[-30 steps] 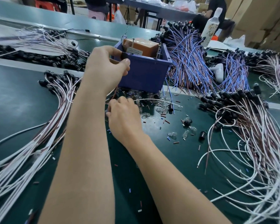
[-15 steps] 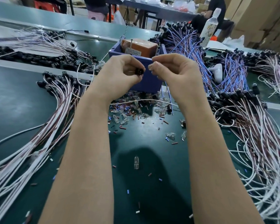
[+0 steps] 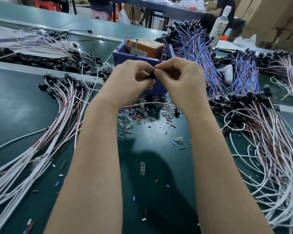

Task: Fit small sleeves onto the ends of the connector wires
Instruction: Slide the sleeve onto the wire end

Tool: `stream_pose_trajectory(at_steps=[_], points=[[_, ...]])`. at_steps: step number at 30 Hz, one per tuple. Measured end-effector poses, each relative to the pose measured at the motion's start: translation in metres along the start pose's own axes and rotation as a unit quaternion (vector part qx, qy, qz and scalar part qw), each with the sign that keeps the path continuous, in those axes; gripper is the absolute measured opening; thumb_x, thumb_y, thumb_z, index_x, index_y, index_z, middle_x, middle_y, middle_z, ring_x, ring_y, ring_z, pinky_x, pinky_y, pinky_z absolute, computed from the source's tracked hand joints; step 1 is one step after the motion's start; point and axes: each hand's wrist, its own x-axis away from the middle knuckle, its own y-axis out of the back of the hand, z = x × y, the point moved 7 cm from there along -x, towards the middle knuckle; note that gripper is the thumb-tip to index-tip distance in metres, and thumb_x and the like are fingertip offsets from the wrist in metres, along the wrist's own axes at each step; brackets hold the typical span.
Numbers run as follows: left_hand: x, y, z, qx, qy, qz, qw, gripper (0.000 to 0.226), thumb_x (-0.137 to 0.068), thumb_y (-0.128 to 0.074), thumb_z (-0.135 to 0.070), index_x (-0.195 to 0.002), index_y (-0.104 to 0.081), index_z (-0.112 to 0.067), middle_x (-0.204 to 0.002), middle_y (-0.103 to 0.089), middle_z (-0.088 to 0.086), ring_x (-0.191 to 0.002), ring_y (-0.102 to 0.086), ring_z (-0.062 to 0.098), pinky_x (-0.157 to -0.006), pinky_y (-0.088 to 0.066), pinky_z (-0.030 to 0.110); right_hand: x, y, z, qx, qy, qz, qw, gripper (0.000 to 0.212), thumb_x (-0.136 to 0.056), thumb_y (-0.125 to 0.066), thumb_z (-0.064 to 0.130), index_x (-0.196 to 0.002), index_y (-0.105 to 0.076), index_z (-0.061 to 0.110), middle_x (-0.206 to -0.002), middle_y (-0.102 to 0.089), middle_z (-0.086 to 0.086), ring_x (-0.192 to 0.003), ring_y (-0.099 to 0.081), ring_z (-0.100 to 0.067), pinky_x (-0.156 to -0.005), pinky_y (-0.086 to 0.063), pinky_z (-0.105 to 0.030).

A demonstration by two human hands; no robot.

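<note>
Green worktable (image 3: 15, 105) strewn with wiring

White-and-red wire bundles (image 3: 46, 132) lie left and right, blue wires (image 3: 198, 53) behind, a purple bin (image 3: 152, 88) centre, loose sleeves (image 3: 135, 116) and clear bulbs (image 3: 142, 168) scattered.

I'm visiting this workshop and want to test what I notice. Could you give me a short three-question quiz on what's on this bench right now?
1. True or false: both hands are raised above the bench, fingertips meeting on a small black connector.
2. Which colour is the bin just behind the hands? A) red B) blue-purple C) yellow
3. Fill in: the single clear bulb lying alone on the green mat sits between the person's two ______.

Key: 1 true. 2 B. 3 forearms.
</note>
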Motion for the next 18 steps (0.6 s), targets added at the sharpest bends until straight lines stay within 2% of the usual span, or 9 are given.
stream_pose_trajectory(at_steps=[2, 5, 6, 9, 11, 14, 16, 18], points=[[-0.001, -0.001, -0.002, -0.011, -0.01, -0.011, 1.0, 0.018, -0.086, -0.064, -0.011, -0.102, -0.069, -0.018, -0.092, -0.073, 0.003, -0.089, -0.068, 0.013, -0.09, -0.052, 0.032, -0.001, 0.002, -0.002, 0.002, -0.005, -0.002, 1.0, 0.006, -0.084, -0.068, 0.012, -0.088, -0.073, 0.014, -0.072, -0.066, 0.008, -0.065, -0.058, 0.001, -0.069, -0.049, -0.016], [0.0, 0.0, -0.005, -0.006, -0.032, -0.031, 0.999, 0.013, -0.087, -0.065, -0.019, -0.1, -0.069, -0.019, -0.094, -0.073, -0.002, -0.09, -0.066, 0.006, -0.089, -0.049, 0.019, -0.002, 0.011, -0.007, -0.022, -0.024, -0.014, 0.999, 0.007, -0.086, -0.068, 0.015, -0.084, -0.071, 0.021, -0.071, -0.066, 0.013, -0.066, -0.058, 0.001, -0.071, -0.051, -0.021], [0.0, -0.001, -0.005, -0.009, -0.033, -0.035, 0.999, 0.011, -0.088, -0.064, -0.023, -0.098, -0.069, -0.021, -0.091, -0.073, -0.005, -0.089, -0.066, 0.004, -0.09, -0.048, 0.02, -0.002, 0.013, -0.01, -0.039, -0.036, -0.016, 0.998, 0.008, -0.087, -0.067, 0.015, -0.084, -0.07, 0.022, -0.073, -0.067, 0.011, -0.069, -0.06, -0.002, -0.075, -0.053, -0.027], [0.0, -0.004, -0.002, -0.026, -0.025, -0.035, 0.999, 0.008, -0.091, -0.06, -0.03, -0.095, -0.066, -0.027, -0.079, -0.072, -0.009, -0.085, -0.065, 0.008, -0.098, -0.043, 0.038, 0.0, 0.013, -0.017, -0.07, -0.062, -0.009, 0.996, 0.008, -0.088, -0.065, 0.014, -0.085, -0.07, 0.02, -0.077, -0.07, 0.003, -0.074, -0.061, -0.01, -0.082, -0.054, -0.037], [0.0, -0.006, -0.003, -0.012, -0.032, -0.036, 0.999, 0.007, -0.091, -0.06, -0.025, -0.094, -0.066, -0.024, -0.075, -0.071, -0.008, -0.079, -0.064, 0.008, -0.087, -0.047, 0.029, 0.0, 0.011, -0.02, -0.081, -0.076, -0.005, 0.994, 0.006, -0.088, -0.065, 0.014, -0.086, -0.07, 0.018, -0.077, -0.069, 0.0, -0.071, -0.06, -0.009, -0.081, -0.053, -0.036], [-0.001, -0.007, -0.008, -0.019, -0.052, -0.047, 0.997, 0.009, -0.092, -0.059, -0.022, -0.096, -0.067, -0.017, -0.071, -0.068, -0.009, -0.071, -0.06, 0.004, -0.068, -0.043, 0.012, 0.001, 0.01, -0.024, -0.105, -0.094, -0.003, 0.99, 0.006, -0.088, -0.065, 0.014, -0.088, -0.071, 0.016, -0.074, -0.067, 0.001, -0.068, -0.057, -0.006, -0.078, -0.053, -0.032], [-0.002, -0.008, -0.01, -0.031, -0.06, -0.051, 0.996, 0.011, -0.091, -0.059, -0.021, -0.095, -0.068, -0.016, -0.07, -0.067, -0.008, -0.069, -0.06, 0.005, -0.066, -0.043, 0.011, 0.001, 0.009, -0.027, -0.123, -0.104, -0.003, 0.987, 0.007, -0.089, -0.064, 0.013, -0.087, -0.07, 0.015, -0.075, -0.067, -0.001, -0.072, -0.058, -0.009, -0.079, -0.053, -0.032], [-0.003, -0.008, -0.012, -0.047, -0.064, -0.053, 0.995, 0.011, -0.091, -0.059, -0.02, -0.094, -0.069, -0.016, -0.07, -0.068, -0.003, -0.069, -0.062, 0.009, -0.069, -0.046, 0.018, 0.003, 0.004, -0.03, -0.146, -0.117, 0.002, 0.982, 0.007, -0.089, -0.063, 0.012, -0.086, -0.07, 0.014, -0.076, -0.066, -0.003, -0.076, -0.058, -0.013, -0.08, -0.053, -0.032]])
